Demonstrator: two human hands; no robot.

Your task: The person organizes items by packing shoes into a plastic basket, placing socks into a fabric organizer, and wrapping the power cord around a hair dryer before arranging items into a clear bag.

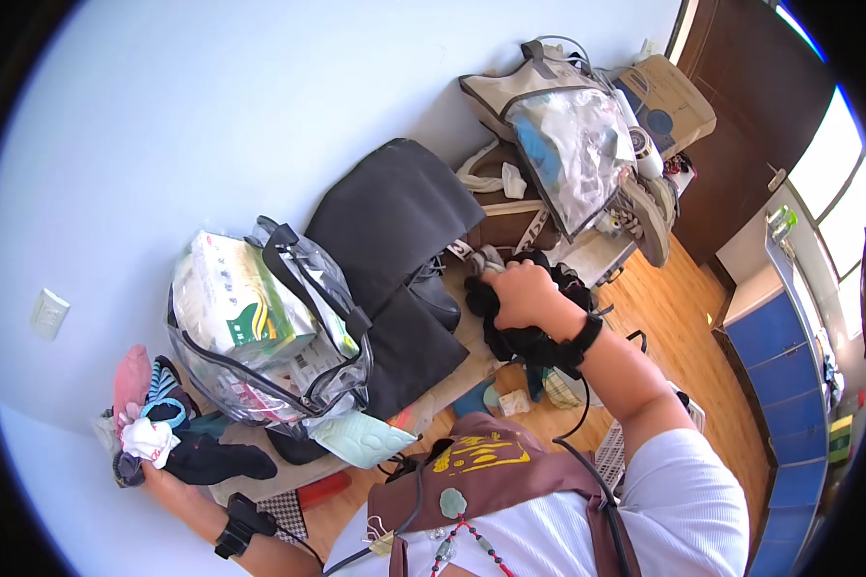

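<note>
On the far left, my left hand (156, 477) is closed at a bunch of socks (191, 435); its fingers are mostly hidden behind a white piece with red marks. Pink, blue-striped and black ones are in the bunch. My right hand (527, 296) grips a dark bundle of black cloth (524, 341) right of centre, fingers curled over its top. Small grey items (488, 260) lie just beyond those fingers. Between my hands stands a clear zip bag (342, 370) with a tissue pack (245, 313) inside.
A black cover or folded bag (385, 216) leans on the wall, with a black shoe (435, 296) beside it. Further back are a beige bag with a clear front (573, 144), sneakers (645, 216) and a cardboard box (674, 101). Blue cabinets (779, 385) line the right.
</note>
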